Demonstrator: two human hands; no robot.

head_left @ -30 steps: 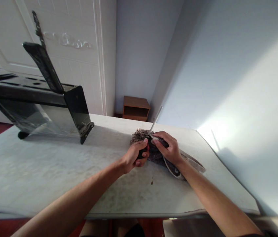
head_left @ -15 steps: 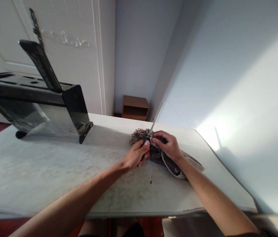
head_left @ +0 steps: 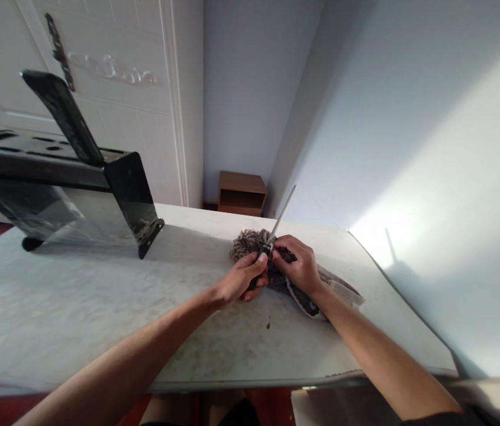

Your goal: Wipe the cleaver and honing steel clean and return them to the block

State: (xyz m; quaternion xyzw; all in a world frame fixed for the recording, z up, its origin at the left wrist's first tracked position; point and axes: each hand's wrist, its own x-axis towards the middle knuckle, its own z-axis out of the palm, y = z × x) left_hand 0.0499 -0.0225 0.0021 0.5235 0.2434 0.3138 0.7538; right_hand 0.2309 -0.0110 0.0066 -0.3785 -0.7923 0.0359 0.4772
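My left hand (head_left: 250, 276) is closed around the black handle of a honing steel (head_left: 281, 214). The steel's thin pale rod points up and away to the right. Beside the handle's top, my right hand (head_left: 297, 260) is closed, its fingertips pinching a fold of a shaggy brown-and-white cloth (head_left: 250, 241) close to the rod's base. This cloth lies bunched on the white table (head_left: 178, 296), under and behind both hands. Its flatter end (head_left: 341, 284) reaches out to the right, past my right wrist. The right fingertips are partly hidden.
A black knife block (head_left: 125, 195) with clear sides stands on the table at left, one black handle (head_left: 61, 115) rising from it. Behind are a white panelled door (head_left: 143, 130) and a small brown cabinet (head_left: 241, 183). A pale wall (head_left: 431, 177) borders the right side.
The honing steel has tilted slightly, and its handle shows more in my left hand. My right fingers have curled in closer by its base. The whole view has shifted a little.
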